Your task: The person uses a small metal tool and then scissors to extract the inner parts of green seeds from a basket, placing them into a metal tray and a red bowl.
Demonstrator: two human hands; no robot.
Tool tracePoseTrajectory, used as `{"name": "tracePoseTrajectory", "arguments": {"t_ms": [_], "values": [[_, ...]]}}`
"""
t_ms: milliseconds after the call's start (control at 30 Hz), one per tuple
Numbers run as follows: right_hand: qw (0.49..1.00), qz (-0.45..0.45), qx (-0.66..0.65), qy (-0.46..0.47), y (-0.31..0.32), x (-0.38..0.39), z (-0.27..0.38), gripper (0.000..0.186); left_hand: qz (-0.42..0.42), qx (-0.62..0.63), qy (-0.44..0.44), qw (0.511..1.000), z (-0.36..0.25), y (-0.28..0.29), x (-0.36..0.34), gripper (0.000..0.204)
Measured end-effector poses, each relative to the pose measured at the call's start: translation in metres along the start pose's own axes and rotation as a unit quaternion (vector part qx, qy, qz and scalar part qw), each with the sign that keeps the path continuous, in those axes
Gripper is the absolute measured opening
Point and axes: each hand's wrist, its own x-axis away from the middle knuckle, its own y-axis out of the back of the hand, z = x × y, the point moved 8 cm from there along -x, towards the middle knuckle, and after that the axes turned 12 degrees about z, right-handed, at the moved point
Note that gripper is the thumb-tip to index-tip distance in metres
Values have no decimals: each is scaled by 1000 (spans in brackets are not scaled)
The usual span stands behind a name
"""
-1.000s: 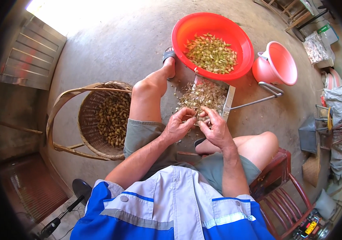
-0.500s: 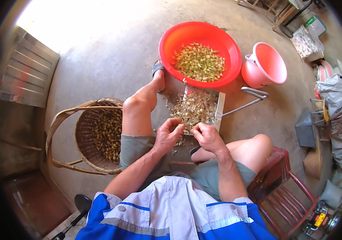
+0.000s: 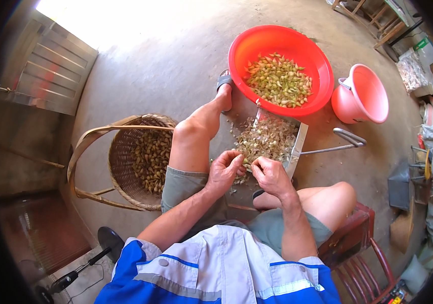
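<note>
A: State of the grip?

B: Left hand (image 3: 224, 169): thumb and forefinger pinched on what looks like a small greenish bulb (image 3: 246, 161). Right hand (image 3: 272, 177): fingers curled, thumb against forefinger, tips facing the left's. Whether it pinches anything, can't tell; too small.

A: Where's the bulb exactly?

B: At the left fingertips, between the two hands, above the near edge of the pan (image 3: 298, 147).

A: Why there?

B: Pan is heaped with pale skins (image 3: 264, 139), some spilled around it. My read: working over it lets scraps drop mostly inside. The tip-to-tip hold suits a small piece, one hand steadying while the other picks.

A: Pan's handle (image 3: 335, 146)?

B: Points right, away from the legs. Probably keeps it from getting in the way.

A: Basket (image 3: 118, 162)?

B: On the floor (image 3: 176, 66), beside the left knee, tipped so its mouth faces the person. Brownish bulbs inside. Likely set there for easy left-hand reach.

A: Tub (image 3: 324, 76)?

B: Red, just beyond the pan. Holds paler, greener bulbs. Wide mouth, straight ahead: looks like an easy toss from either hand. Whether it touches the pan, can't tell.

A: Bucket (image 3: 344, 104)?

B: Pink, just right of the tub, leaning, mouth angled to the right. Neither hand near it. Reason for that spot unclear.
</note>
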Motion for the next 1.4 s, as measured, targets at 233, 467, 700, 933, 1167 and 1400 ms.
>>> {"name": "tracePoseTrajectory", "arguments": {"t_ms": [233, 467, 700, 933, 1167, 1400], "values": [[998, 3, -16, -66, 10, -18, -17, 15, -29, 23, 21, 999, 6, 11, 7, 32], [932, -185, -311, -16, 84, -57, -38, 50, 66, -56, -4, 996, -11, -16, 19, 21], [987, 50, -97, -115, -25, -20, -72, 21, 87, -181, -215, 956, -126, -5, 49, 14], [966, 202, 57, -152, -100, 8, -76, 22, -171, -86, -127, 973, -119, 183, 51, 14], [954, 234, 55, -181, -113, -1, -90, 23, -236, -446, 234, 831, 50, 312, 100, 27], [946, 250, 37, -202, -120, 1, -79, 19, -139, -467, 386, 783, 102, 309, 97, 32]]}}
